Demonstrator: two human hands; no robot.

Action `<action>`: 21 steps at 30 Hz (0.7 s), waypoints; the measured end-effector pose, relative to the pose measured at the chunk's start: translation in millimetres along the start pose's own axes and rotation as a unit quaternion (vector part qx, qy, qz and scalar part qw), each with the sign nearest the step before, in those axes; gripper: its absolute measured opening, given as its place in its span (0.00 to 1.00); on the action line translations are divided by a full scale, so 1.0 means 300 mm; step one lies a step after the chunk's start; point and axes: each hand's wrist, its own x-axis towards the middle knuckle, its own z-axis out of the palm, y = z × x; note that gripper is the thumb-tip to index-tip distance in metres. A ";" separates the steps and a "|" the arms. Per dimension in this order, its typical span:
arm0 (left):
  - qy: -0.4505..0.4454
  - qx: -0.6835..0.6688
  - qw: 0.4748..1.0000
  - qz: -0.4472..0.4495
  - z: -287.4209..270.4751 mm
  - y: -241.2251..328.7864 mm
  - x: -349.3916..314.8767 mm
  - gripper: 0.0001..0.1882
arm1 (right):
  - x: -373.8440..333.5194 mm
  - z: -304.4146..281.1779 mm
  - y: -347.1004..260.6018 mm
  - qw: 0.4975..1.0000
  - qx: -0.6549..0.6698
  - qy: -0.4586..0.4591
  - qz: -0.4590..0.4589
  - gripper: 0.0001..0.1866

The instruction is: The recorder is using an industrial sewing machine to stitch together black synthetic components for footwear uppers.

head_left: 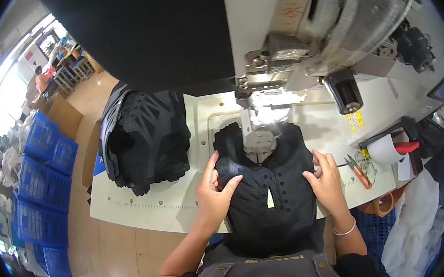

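A black shoe upper [292, 206] lies flat on the pale sewing machine table, its rows of eyelet holes and a narrow slit near the middle. The lit head of the sewing machine [259, 139] stands over the opening at its far end; the needle point is too small to make out. My left hand [215, 190] grips the upper's left edge, thumb on top and fingers along the side. On the opposite edge, my right hand [326, 179] holds with its thumb on top and fingers curled beside it. A stack of similar black uppers [150, 140] rests left of the machine.
Orange-handled scissors [361, 173] lie beside coiled wire at the right. A black motor-like cylinder [342, 92] hangs above the table [143, 210]. Blue crates [43, 193] line the floor at left. White plastic sheeting [409, 227] hangs at lower right; another person [44, 82] sits far left.
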 end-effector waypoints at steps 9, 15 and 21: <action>-0.262 0.023 0.965 -0.001 -0.044 0.017 -0.126 0.20 | 0.007 0.003 0.037 0.996 0.067 0.027 0.047 0.23; -0.220 -0.215 0.951 -0.036 -0.045 0.063 -0.104 0.17 | -0.023 -0.043 -0.037 0.908 0.405 0.090 0.054 0.16; -0.177 -0.462 0.856 -0.150 -0.027 0.202 -0.063 0.17 | -0.092 -0.144 0.007 0.884 0.349 -0.232 0.206 0.21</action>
